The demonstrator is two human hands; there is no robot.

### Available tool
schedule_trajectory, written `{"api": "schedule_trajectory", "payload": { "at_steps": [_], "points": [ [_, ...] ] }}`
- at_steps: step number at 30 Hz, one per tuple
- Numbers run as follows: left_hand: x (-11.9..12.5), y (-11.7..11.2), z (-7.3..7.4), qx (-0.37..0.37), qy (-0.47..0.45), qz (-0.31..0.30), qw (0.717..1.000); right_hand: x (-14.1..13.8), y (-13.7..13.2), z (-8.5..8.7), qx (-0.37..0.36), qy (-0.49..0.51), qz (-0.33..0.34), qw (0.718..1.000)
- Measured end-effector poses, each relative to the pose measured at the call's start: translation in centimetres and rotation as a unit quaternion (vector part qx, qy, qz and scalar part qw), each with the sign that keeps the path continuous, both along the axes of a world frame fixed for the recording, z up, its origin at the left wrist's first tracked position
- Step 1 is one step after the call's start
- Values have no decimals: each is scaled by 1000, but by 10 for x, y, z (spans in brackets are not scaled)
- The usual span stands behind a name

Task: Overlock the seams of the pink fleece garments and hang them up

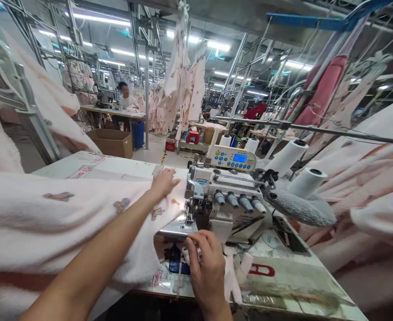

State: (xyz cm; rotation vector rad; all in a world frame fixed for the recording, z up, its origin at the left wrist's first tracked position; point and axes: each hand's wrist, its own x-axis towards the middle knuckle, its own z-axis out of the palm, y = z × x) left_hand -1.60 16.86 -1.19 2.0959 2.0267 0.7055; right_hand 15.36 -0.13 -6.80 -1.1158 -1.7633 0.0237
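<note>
White sewing tabletop with red print [69, 166]: carries everything worked on here

Pale pink fleece cloth with small brown and grey motifs [65, 223]: covers most of the tabletop's left half, drapes over its near edge; right border runs up to the lit needle area, but cannot tell whether it sits under the presser foot

White metal overlock sewing machine with grey tension knobs [226, 183]: stands right of the cloth, nearer the tabletop's far edge than its near one

Left hand [164, 182]: released, fingers spread, resting on top of the cloth near the tabletop's far edge, beside the machine head

Right hand [208, 263]: fingers curled, thumb towards forefinger, at the front of the shiny metal work plate [179, 228]; cannot tell whether anything is pinched there

Flat red loop-shaped piece [262, 269]: right of this hand, towards the tabletop's near edge

Step in hand, as I judge it: laying and guiding the cloth's border at the needle; next move seems to call for a flat, straight border, left palm steadying, right fingers clear of the needle
</note>
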Motion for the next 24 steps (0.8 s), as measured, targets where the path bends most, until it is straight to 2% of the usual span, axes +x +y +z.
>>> {"api": "schedule_trajectory", "payload": {
  "at_steps": [3,5,7,10,14,15,16,19,20,21,23,24],
  "points": [
    [-15,0,1,-29,-36,36,998,-4,-10,-2,-18,1,48,999],
    [-31,-14,-3,-40,-71,53,995,-4,-15,-5,-43,12,82,996],
    [-49,-40,-9,-34,-115,57,991,-3,-17,-10,-83,35,103,991],
    [-65,-94,-16,-18,-195,43,980,-4,-15,-17,-163,88,106,977],
    [-54,-164,-13,-41,-302,-10,952,-14,-7,-20,-270,174,124,939],
    [-46,-177,-11,-60,-352,-38,933,-17,-6,-20,-297,207,141,922],
    [-37,-187,-10,-83,-411,-71,905,-19,-5,-21,-331,258,165,893],
    [-6,-205,-10,-162,-559,-170,795,-22,-5,-22,-419,445,226,758],
    [4,-206,-11,-176,-575,-188,777,-21,-6,-23,-431,492,229,721],
    [14,-206,-13,-183,-581,-199,768,-19,-6,-23,-431,528,220,698],
    [30,-200,-16,-186,-574,-212,769,-14,-6,-24,-407,574,181,688],
    [36,-196,-17,-183,-559,-217,779,-12,-6,-25,-391,597,160,682]
  ]
}}
